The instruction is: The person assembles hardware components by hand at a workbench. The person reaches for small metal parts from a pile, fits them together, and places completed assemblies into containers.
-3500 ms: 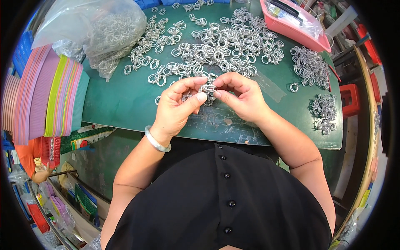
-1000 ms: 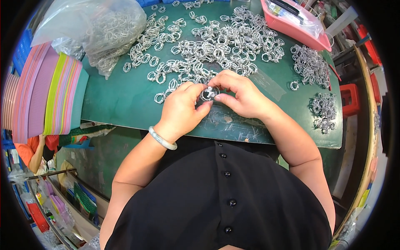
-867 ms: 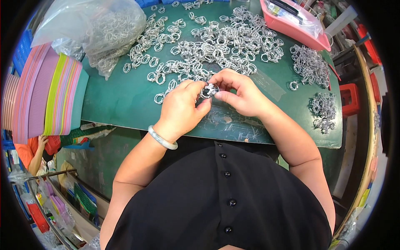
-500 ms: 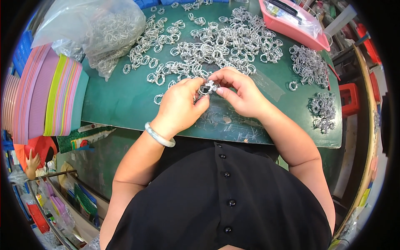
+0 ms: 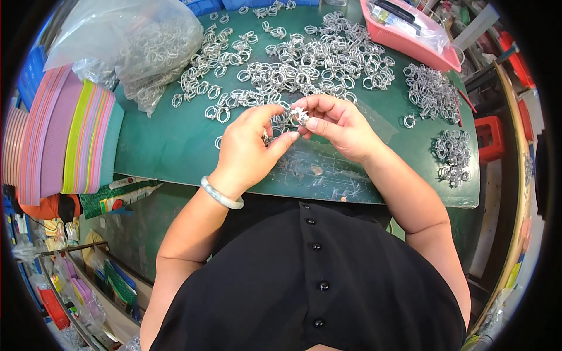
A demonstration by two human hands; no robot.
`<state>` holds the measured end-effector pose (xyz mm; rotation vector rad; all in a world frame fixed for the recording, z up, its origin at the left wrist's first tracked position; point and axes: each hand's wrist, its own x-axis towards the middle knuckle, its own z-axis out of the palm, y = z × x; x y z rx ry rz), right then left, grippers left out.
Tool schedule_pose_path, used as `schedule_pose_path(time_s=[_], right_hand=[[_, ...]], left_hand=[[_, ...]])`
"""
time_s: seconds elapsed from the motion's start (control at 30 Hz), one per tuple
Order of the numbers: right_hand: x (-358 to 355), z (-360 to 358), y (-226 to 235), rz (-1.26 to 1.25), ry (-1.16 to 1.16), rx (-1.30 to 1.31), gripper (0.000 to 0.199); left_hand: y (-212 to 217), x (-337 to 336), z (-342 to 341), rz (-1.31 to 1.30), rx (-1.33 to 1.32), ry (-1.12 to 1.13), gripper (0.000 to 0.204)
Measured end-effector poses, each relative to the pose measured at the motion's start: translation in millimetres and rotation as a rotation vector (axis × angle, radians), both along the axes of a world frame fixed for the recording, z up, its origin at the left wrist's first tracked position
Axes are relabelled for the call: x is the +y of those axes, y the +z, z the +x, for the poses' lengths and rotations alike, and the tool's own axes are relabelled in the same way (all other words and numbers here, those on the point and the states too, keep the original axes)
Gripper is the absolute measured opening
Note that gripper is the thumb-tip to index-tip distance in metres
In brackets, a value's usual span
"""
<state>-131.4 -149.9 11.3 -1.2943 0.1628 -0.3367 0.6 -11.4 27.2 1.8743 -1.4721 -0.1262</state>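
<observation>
Silvery rings with ornate heads lie in a large loose heap (image 5: 304, 64) on the green table (image 5: 170, 140). Just in front of it, my right hand (image 5: 342, 128) is closed, pinching one ring (image 5: 300, 115) between thumb and fingertips. My left hand (image 5: 249, 143), with a pale bangle (image 5: 221, 194) at its wrist, is beside that ring. Its thumb and index finger are apart, pointing toward the ring; the other fingers are mostly hidden. Something silvery shows in the gap between them; I cannot tell whether it lies in the hand or on the table.
A clear plastic bag of rings (image 5: 155, 58) stands at the back left, beside stacked coloured baskets (image 5: 73, 134). At the right are a pink basket (image 5: 451, 57), a separate ring pile (image 5: 432, 93), a smaller pile (image 5: 452, 157) and a red stool (image 5: 489, 139).
My left thumb and index finger have come away from the ring and opened, moving slightly left. The ring stays in my right fingertips. A person's hand at the lower left is gone from view.
</observation>
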Motion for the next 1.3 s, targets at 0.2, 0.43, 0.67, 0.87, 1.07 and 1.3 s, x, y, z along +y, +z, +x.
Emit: schedule_pose_path(time_s=[0.2,0.43,0.67,0.87,1.07,1.3], right_hand=[[6,-1,0,-0.1,-0.015,-0.023,0.026],[5,-2,5,0.181,0.086,0.058,0.029],[3,-2,3,0.349,0.099,0.106,0.025],[2,-3,1,0.33,0.11,0.087,0.023],[3,-1,-2,0.298,0.101,0.074,0.02],[3,-4,6,0.183,0.038,0.095,0.02]], left_hand=[[1,-4,3,-0.244,0.135,-0.211,0.04],[4,-4,8,-0.115,0.356,-0.326,0.037],[0,-4,10,-0.097,0.529,-0.358,0.034],[-1,-2,9,-0.096,0.669,-0.358,0.032],[-5,-1,12,-0.102,0.61,-0.329,0.03],[-2,-7,7,-0.137,0.523,-0.301,0.028]])
